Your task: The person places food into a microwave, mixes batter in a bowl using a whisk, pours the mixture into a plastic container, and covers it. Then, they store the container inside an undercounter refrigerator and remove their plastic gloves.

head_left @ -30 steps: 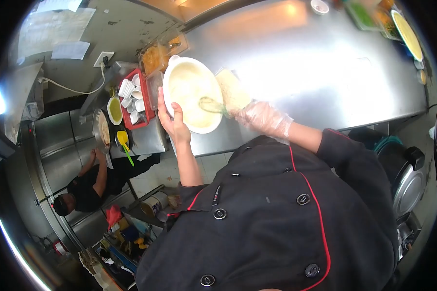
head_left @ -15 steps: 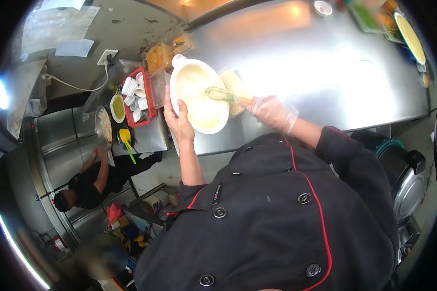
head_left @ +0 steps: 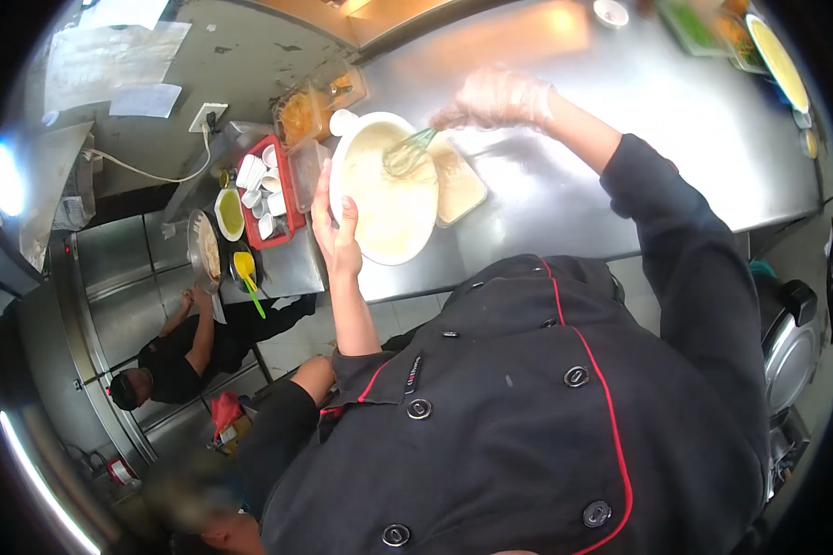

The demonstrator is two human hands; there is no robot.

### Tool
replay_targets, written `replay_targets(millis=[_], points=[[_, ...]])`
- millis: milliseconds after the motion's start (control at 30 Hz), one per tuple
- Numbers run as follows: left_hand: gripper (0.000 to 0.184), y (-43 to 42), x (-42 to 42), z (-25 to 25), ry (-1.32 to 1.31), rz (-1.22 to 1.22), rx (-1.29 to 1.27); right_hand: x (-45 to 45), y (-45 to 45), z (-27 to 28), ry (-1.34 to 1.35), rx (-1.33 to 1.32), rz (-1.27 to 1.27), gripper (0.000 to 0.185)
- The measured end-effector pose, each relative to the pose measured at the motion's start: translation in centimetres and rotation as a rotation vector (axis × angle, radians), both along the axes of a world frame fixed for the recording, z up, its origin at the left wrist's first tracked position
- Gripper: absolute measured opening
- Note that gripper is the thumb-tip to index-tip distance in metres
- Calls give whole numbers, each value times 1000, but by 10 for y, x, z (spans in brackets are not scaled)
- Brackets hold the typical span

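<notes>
A white oval bowl (head_left: pixel 386 245) of pale creamy mixture is tilted at the counter's near edge. My left hand (head_left: pixel 339 239) is bare and grips the bowl's left side, thumb over the rim and fingers along the outside. In a clear plastic glove, my right hand (head_left: pixel 500 100) is closed round the handle of a whisk (head_left: pixel 410 154), beyond the bowl's upper right. The whisk's wires are over the mixture; whether they touch it I cannot tell. A clear container (head_left: pixel 460 185) of pale food sits on the counter, partly behind the bowl.
Left of the bowl, a red basket (head_left: pixel 292 214) holds small white cups. Orange food fills containers (head_left: pixel 298 117) behind it. A person (head_left: pixel 178 356) stands at a pan (head_left: pixel 204 252) on the left. Another person's dark sleeve (head_left: pixel 276 437) is close by at lower left.
My right hand has moved up and away from my body, swinging the whisk to the bowl's upper part. Another person has come into view at lower left. My left hand keeps its hold.
</notes>
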State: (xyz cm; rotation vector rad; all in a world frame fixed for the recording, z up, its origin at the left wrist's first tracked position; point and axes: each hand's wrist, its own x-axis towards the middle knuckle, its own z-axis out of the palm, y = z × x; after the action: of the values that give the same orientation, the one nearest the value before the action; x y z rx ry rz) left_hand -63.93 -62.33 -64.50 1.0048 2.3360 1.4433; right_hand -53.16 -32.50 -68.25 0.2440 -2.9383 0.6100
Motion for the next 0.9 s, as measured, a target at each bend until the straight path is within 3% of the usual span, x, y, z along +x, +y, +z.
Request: replay_targets(millis=[167,433,900], points=[[67,0,-5,-1,78,-28,-52,-23,16,-33,-164,-224,104,28],[67,1,-5,1,117,-34,-112,-38,20,-33,-463,-374,94,33],[69,0,3,1,106,-40,-61,-52,28,-58,-654,-625,138,36]])
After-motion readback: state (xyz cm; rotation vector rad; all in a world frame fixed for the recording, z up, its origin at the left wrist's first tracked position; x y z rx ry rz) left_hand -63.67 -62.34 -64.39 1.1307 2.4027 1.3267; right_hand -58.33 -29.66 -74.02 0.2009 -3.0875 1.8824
